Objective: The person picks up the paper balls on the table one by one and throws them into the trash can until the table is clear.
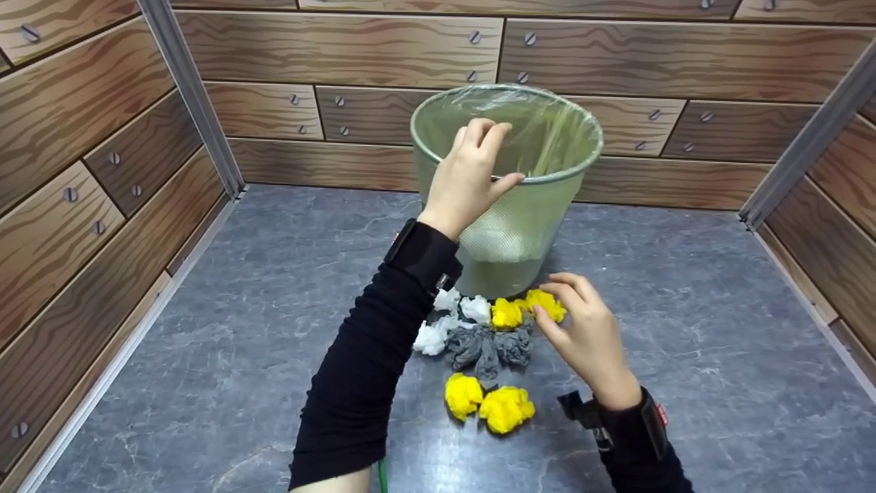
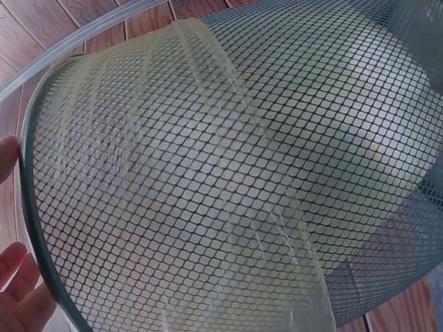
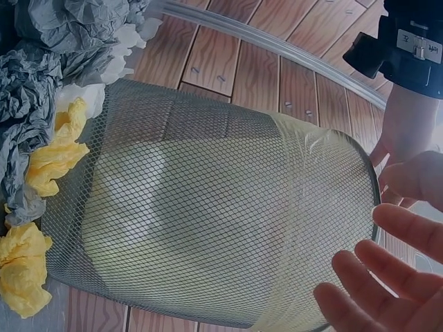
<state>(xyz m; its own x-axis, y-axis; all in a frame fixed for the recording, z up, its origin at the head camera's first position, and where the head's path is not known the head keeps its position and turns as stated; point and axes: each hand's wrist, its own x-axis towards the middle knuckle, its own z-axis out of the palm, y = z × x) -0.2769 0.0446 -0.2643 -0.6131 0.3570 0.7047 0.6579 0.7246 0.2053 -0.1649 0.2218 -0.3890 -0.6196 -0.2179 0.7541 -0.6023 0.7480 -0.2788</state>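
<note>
My left hand is over the near rim of a mesh wastebasket, fingers loosely bent above its mouth and nothing visible between them. In the left wrist view, its fingertips show beside the rim. A clear plastic bag lines the basket and folds over the rim. My right hand hovers low in front of the basket, thumb and fingers apart, beside a crumpled yellow ball. The right wrist view shows its fingers spread and holding nothing. Another yellow ball lies just left of that one.
Several crumpled white pieces lie left of the yellow pair, with grey crumpled pieces in front. Two more yellow balls sit nearer me. Wood-patterned walls enclose the grey marbled surface on three sides.
</note>
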